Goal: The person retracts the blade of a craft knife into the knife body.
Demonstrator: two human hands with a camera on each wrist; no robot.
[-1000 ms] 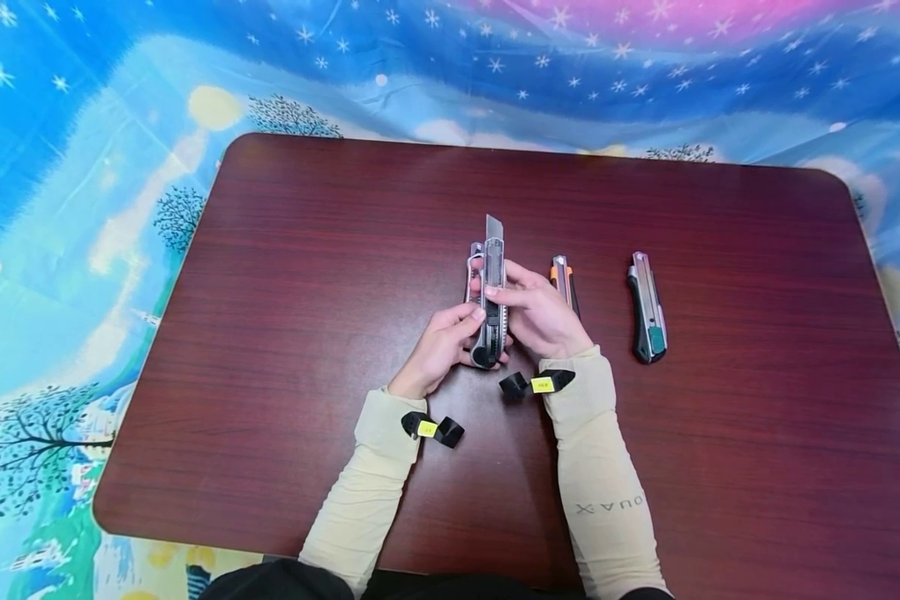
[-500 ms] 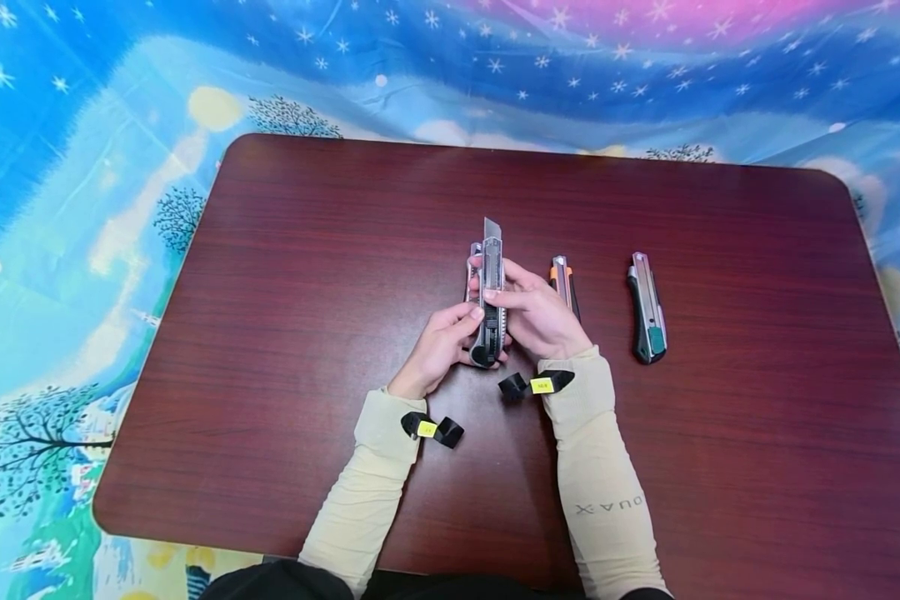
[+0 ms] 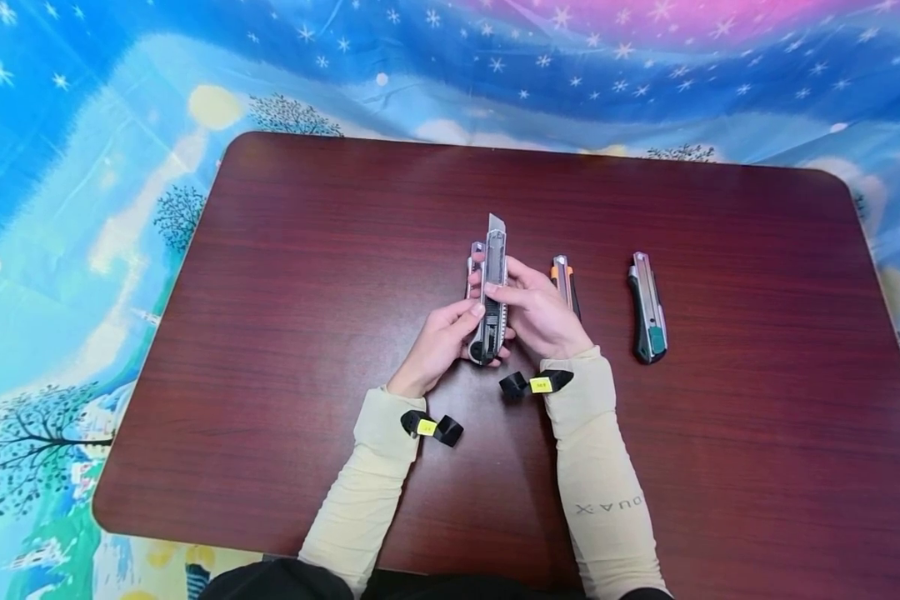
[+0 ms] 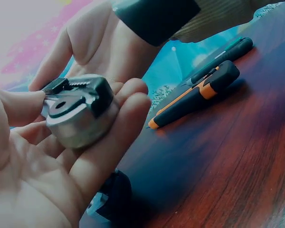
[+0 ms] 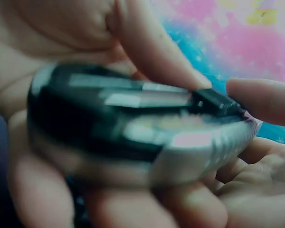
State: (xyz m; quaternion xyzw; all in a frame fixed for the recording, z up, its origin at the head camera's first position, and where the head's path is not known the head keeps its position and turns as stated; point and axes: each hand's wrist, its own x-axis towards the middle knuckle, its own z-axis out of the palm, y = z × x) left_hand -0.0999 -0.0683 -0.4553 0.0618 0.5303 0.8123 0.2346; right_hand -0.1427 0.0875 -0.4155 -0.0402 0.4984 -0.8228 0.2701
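Observation:
A silver-and-black utility knife (image 3: 495, 262) is held above the table between both hands, its bare blade (image 3: 497, 222) pointing away from me. My left hand (image 3: 441, 337) grips the lower handle, thumb on the near face and fingers beneath. My right hand (image 3: 546, 315) grips the body higher up from the right. In the right wrist view both thumb tips are close to the black slider (image 5: 218, 102). A second utility knife (image 3: 473, 260) lies behind the held one, mostly hidden. An orange-and-black utility knife (image 3: 565, 287) is partly covered by my right hand.
Farther right on the brown table (image 3: 330, 250) lies a utility knife with a green slider (image 3: 648, 308). A patterned blue and pink cloth (image 3: 390, 50) hangs behind the table's far edge. Both wrists wear black cameras (image 3: 450, 431).
The held utility knife has moved slightly up and to the right, and a little less of its blade seems to show. Both hands keep their grip, and the other knives have not moved.

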